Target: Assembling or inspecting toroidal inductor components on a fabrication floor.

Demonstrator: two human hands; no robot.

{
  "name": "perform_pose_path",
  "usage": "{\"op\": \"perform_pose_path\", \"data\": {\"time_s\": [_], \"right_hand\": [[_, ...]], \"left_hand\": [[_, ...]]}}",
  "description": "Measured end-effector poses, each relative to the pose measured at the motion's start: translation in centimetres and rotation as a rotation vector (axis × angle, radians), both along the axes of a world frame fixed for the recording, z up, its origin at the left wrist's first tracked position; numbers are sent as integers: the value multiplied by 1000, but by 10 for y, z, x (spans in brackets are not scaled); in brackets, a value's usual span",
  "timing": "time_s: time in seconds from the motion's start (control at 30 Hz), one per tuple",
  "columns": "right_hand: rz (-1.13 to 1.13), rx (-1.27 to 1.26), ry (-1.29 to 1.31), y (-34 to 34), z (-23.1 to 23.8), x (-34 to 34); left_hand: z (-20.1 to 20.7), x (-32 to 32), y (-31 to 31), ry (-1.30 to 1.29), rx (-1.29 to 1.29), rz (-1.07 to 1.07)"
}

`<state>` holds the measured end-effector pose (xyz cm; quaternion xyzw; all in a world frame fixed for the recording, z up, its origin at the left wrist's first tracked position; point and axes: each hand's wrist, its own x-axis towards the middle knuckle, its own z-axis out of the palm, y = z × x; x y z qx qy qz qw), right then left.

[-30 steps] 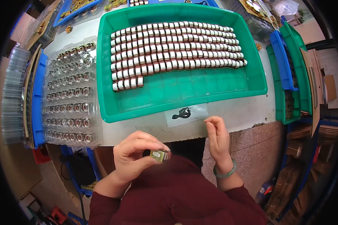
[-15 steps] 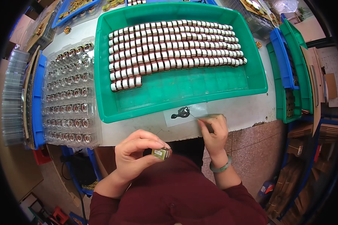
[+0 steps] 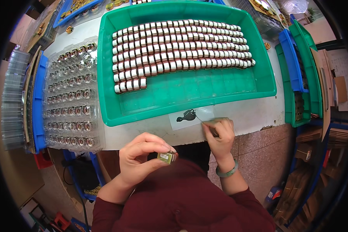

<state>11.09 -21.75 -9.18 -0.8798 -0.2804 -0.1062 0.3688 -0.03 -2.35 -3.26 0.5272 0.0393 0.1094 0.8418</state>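
Head view shows the left hand [image 3: 141, 156] raised near the chest, fingers pinching a small wound coil part [image 3: 168, 156] by its sides. At about 2 o'clock from it, the right hand [image 3: 219, 133] rests at the table edge, fingers closed around a thin stick [image 3: 200, 120] whose tip reaches a black glue blob [image 3: 187, 115] on a clear sheet. At 12 o'clock, a green tray [image 3: 205, 91] holds neat rows of similar coil parts [image 3: 178, 48]. At 9 o'clock from the tray, a clear blister tray [image 3: 71, 92] keeps round coils in pockets.
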Motion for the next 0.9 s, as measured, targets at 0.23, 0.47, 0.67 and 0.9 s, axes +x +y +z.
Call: {"op": "perform_pose_path", "data": {"time_s": [0.23,0.47,0.67,0.9], "right_hand": [[-9,26,22,0,0,-1],[-1,26,27,0,0,-1],[-88,261,321,1,10,-8],[66,751,763,10,45,-19]], "left_hand": [[-2,-1,1,7,21,-17],[-2,-2,-1,2,0,-1],[-2,-2,-2,-10,-14,21],[-1,-2,-3,-110,54,89]]}}
